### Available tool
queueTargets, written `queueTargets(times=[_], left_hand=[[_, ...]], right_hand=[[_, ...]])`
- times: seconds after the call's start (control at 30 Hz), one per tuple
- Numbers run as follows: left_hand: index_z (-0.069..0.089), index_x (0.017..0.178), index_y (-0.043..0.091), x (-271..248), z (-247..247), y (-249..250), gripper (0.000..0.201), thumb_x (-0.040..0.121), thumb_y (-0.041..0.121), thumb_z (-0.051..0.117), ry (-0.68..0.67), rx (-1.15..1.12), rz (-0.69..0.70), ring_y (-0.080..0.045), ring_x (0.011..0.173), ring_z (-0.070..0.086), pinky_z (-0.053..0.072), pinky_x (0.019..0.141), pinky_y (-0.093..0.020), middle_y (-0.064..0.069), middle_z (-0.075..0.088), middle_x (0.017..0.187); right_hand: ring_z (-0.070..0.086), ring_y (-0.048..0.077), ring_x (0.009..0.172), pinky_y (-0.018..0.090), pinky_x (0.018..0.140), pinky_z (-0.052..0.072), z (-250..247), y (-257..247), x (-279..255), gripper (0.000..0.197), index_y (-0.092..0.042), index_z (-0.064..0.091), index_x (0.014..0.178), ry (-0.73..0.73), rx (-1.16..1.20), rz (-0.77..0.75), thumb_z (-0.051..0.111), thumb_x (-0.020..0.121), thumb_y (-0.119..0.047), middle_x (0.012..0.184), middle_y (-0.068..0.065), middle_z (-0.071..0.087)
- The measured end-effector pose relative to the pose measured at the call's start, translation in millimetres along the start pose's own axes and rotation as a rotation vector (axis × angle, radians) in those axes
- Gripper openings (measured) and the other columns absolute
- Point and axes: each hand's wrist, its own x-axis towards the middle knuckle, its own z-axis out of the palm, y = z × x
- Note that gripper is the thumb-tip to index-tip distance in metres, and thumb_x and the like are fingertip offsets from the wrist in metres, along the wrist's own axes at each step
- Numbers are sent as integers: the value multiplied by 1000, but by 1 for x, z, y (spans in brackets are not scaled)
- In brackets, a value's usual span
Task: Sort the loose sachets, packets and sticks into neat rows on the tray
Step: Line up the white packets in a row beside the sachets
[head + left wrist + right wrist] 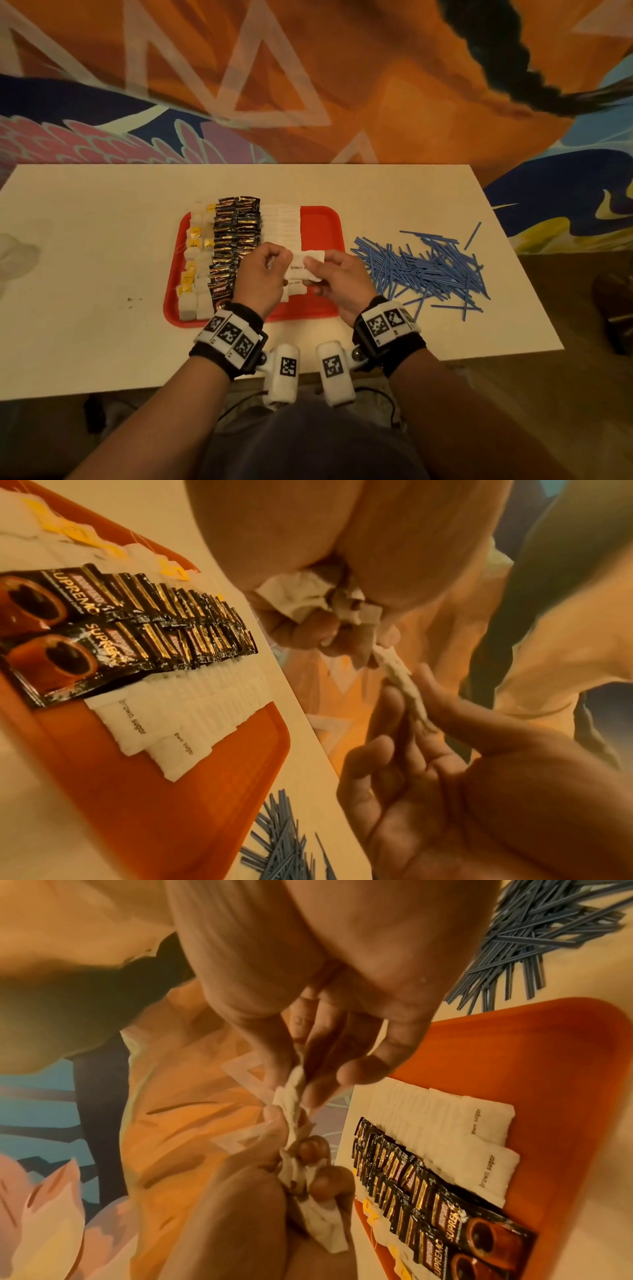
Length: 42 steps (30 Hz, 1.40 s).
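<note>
A red tray [320, 222] lies mid-table with rows of tea bags [194, 243], black coffee sachets [236, 236] and white brown sugar sachets [281, 222]. Above the tray's near half, both hands hold white brown sugar sachets [303, 267]. My left hand [263, 274] grips a small bunch of them [298, 601] in curled fingers. My right hand [334, 274] pinches the end of one sachet [291, 1093] between thumb and fingers. In the wrist views the row of sugar sachets [164, 723] [479, 1137] lies flat on the tray [137, 804] [548, 1069] beside the coffee sachets [103, 628] [428, 1191].
A loose heap of blue sticks [428, 270] sprawls on the white table [85, 240] right of the tray. The tray's right part is bare red. A painted wall [308, 85] runs behind the table. Something dark sits on the floor [613, 305] at the far right.
</note>
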Motion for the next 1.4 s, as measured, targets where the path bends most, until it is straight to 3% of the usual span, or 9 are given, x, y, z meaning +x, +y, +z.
queueTargets(times=[0.17,0.4,0.57,0.73,0.97,1.07,1.13,1.27,1.4], left_hand=[[62,91,13,-7,15,-7,11,99,18,56,96,57,19,-5,59,54,49,62,-29,3,60,73],[62,89,16,-3,19,-35,14,99,24,57,143,91,-74,-15,64,57,49,65,-32,-1,63,74],[62,88,17,10,6,-66,16,100,25,56,159,-48,-334,-11,59,55,43,62,-30,3,66,68],[62,89,17,16,-23,-86,14,100,22,56,127,-158,-499,-15,58,52,37,53,-28,0,65,69],[61,88,19,16,-62,-108,13,100,21,56,131,-169,-521,-15,57,49,34,51,-26,-2,63,71],[61,91,17,14,-73,-115,11,100,22,57,133,-171,-541,-14,57,50,35,51,-27,-1,64,70],[61,92,16,13,-79,-119,11,100,22,56,135,-168,-544,-14,57,49,36,51,-27,0,64,71],[61,92,15,13,-85,-123,11,100,20,56,130,-163,-534,-13,57,49,36,50,-26,0,64,70],[61,92,15,13,-88,-127,10,100,21,57,122,-161,-540,-14,60,51,37,51,-27,0,65,71]], right_hand=[[64,19,69,28,57,46,-10,9,8,25,-4,67,104,30,88,59,58,98,-27,99,18,73],[65,11,64,21,56,49,-26,33,23,25,1,68,104,-21,-191,44,74,86,-14,86,11,74],[69,11,68,23,60,53,-38,47,53,17,-11,67,97,84,-327,46,76,84,-17,84,5,74],[70,13,76,36,80,59,-42,74,84,17,-21,63,97,108,-535,107,75,85,-25,81,2,74],[61,4,66,9,46,41,-19,106,111,21,-14,66,105,73,-701,183,72,88,-24,80,-2,70],[65,10,86,15,72,52,-12,115,119,23,-18,67,108,84,-783,194,71,88,-29,99,-1,71],[57,9,94,22,83,45,-7,119,123,24,-18,67,108,101,-946,184,68,90,-34,109,-5,65],[52,6,71,18,54,35,-2,124,125,18,-21,61,90,211,-1003,179,71,88,-35,95,-3,64],[52,9,68,21,54,38,1,122,120,22,-19,53,88,252,-995,140,72,87,-30,86,-1,60]])
